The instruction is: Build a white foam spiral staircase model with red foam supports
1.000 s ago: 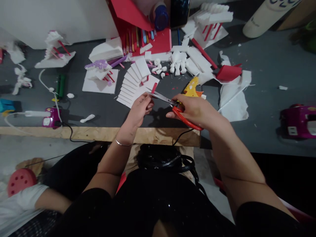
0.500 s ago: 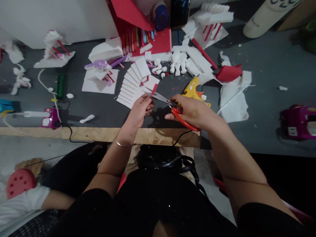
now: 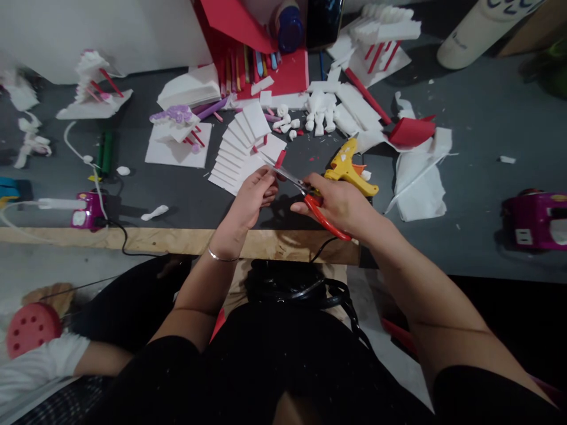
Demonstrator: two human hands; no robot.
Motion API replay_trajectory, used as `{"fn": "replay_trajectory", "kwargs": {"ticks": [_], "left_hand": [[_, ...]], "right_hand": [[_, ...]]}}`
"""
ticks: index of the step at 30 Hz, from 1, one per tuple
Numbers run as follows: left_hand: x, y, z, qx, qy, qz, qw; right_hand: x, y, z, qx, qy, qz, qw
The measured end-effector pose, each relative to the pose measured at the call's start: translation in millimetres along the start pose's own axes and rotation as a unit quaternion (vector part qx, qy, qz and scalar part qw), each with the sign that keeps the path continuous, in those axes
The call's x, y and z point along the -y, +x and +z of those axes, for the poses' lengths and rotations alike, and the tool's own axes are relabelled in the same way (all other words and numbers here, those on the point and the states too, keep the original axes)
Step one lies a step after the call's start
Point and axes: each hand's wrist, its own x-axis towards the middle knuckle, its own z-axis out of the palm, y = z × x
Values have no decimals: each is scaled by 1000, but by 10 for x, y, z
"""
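Note:
My right hand [image 3: 339,200] grips the red-handled scissors [image 3: 325,218], their blades pointing up and left toward my left hand. My left hand [image 3: 258,192] is closed in a pinch, holding a small red strip [image 3: 280,158] at the blades. Its lower end is hidden by my fingers and the blades. Just beyond lies a white stepped model [image 3: 234,150] with fanned, stair-like layers and little red posts. A yellow hot glue gun [image 3: 349,168] lies right behind my right hand.
White models with red posts [image 3: 177,139] stand on the grey table. White clay figures [image 3: 319,109], a red roll [image 3: 411,131] and white scraps [image 3: 420,177] lie beyond. Purple devices [image 3: 91,211] sit at both sides. At lower left is another person's arm [image 3: 104,359].
My right hand and the scissors have shifted slightly left, and the blades reach further past the red strip. The handles look closer together. My left hand has barely moved.

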Motion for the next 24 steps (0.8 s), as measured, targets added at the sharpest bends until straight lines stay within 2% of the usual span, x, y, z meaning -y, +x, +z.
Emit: {"fn": "replay_trajectory", "kwargs": {"ticks": [8,20,24], "left_hand": [[-33,-15,-18,-17,46,-9,999],[-53,-93,29,4,47,24,999],[-52,-113,32,-6,50,14,999]], "right_hand": [[-29,-52,-20,-9,-8,-10,1000],[-51,-113,8,-13,-6,-6,1000],[-64,-122,25,-18,-8,-16,1000]]}}
